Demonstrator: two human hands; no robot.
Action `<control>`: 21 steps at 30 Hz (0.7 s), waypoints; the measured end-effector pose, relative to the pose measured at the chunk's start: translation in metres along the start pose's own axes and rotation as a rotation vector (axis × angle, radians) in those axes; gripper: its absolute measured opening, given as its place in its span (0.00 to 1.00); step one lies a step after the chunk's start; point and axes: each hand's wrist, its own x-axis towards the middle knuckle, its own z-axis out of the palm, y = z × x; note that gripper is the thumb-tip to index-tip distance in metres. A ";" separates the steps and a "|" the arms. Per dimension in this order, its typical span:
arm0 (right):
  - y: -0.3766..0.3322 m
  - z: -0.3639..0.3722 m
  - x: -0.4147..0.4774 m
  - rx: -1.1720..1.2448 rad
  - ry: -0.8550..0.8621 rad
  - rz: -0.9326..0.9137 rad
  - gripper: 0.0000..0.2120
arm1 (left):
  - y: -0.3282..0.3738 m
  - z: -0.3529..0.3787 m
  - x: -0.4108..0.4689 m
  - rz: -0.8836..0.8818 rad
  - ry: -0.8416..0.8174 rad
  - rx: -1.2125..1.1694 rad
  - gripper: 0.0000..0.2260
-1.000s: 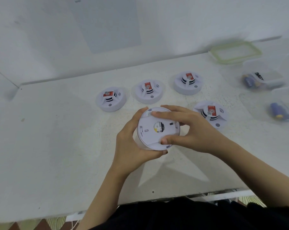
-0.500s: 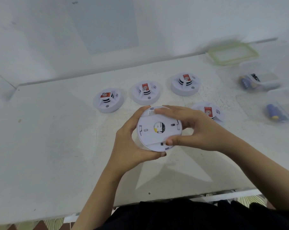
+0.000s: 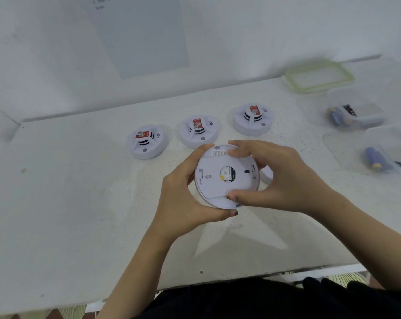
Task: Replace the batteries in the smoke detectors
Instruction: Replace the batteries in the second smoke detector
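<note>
Detector (image 3: 227,178), back upward, rim gripped by left hand (image 3: 183,199) and right hand (image 3: 287,178); best opened by an even counter-twist, kept low over surface (image 3: 79,203)

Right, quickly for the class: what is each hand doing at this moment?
Left hand: holding the smoke detector, fingers curled round its left and lower edge.
Right hand: holding the same smoke detector, fingers on its top edge, thumb on its bottom edge.

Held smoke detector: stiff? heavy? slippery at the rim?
Probably rigid: the smoke detector looks undeformed between the left hand and right hand. Likely light, as fingers at its rim hold it off the table. Its smooth white plastic may slip.
</note>
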 end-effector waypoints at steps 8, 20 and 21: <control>-0.001 0.004 -0.005 -0.005 0.072 0.027 0.28 | 0.004 0.009 -0.001 0.036 0.059 0.048 0.41; -0.006 0.010 -0.010 -0.118 0.093 0.069 0.32 | 0.002 0.013 -0.004 -0.001 0.096 0.065 0.41; -0.006 0.011 -0.010 -0.125 0.105 0.064 0.32 | 0.002 0.014 -0.004 0.002 0.096 0.064 0.40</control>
